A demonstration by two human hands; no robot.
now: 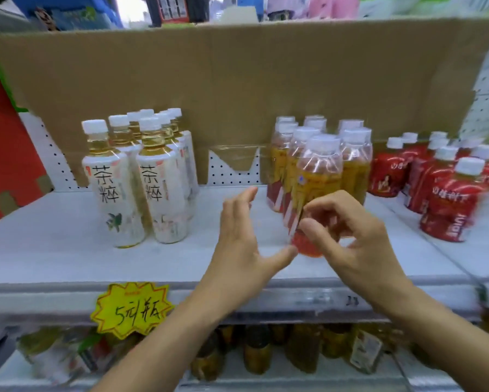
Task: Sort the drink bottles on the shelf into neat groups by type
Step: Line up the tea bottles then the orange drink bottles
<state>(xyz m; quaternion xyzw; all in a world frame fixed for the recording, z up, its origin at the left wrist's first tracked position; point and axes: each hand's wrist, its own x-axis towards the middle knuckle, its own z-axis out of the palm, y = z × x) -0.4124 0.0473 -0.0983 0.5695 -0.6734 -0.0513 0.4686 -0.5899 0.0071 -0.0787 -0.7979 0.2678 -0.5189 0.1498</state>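
Left stand white tea bottles (164,179), right red bottles (446,205), cardboard (237,80) behind the shelf (53,250); right hand (350,239) grip clamps the front orange bottle (319,171), left hand (237,241) grip apart.

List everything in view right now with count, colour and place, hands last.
White-label tea bottles: about seven, white caps, pale yellow drink, shelf left.
Orange-label bottles: about eight, white caps, shelf centre.
Front orange-label bottle: one of those, nearest the edge.
Red-label bottles: at least seven, white caps, shelf right.
Shelf: one, white.
Cardboard sheet: one, brown, behind the bottles.
Price tag: one, yellow starburst, shelf's front edge.
Lower-shelf bottles: several, amber, blurred, below.
Red box: one, far left.
Left hand: open, beside the front bottle.
Right hand: fingers curled round that bottle's lower part.
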